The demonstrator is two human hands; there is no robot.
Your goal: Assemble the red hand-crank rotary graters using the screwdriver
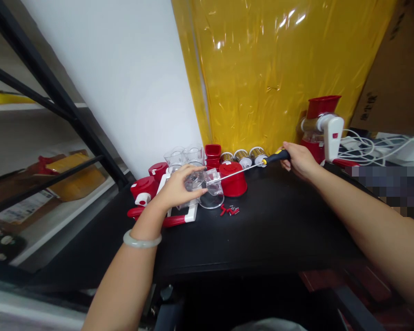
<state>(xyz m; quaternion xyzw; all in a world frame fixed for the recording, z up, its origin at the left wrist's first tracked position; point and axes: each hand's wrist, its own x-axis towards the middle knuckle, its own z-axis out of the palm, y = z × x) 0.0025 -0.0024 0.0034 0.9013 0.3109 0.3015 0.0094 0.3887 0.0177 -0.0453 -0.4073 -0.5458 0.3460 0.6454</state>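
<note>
- At centre of the frame, a clear plastic housing, glossy and square-necked, with the tip of a screwdriver at its neck; depth of entry impossible to tell.
- Left hand, centre: thumb and fingers curved wide around the housing; a smooth, pale bangle on the wrist.
- Right hand, right of centre: fingers wrapped around the screwdriver's black-and-yellow handle, thin metal shaft slanting down leftward.
- Behind the housing, clear cups, thin-walled and see-through.
- Right of these, red hoppers, square-mouthed, hard plastic.
- Next along, three metal drums, cylindrical, rough-surfaced, with white ends.
- Just right of the housing, a red base, flared downward.
- Lower centre, small red parts with metal ends, loose on the matt black table.
- At right, a crank machine: red hopper above, white arm, red handle.
- Upper right, a brown carton, printed; contents hidden.
</note>
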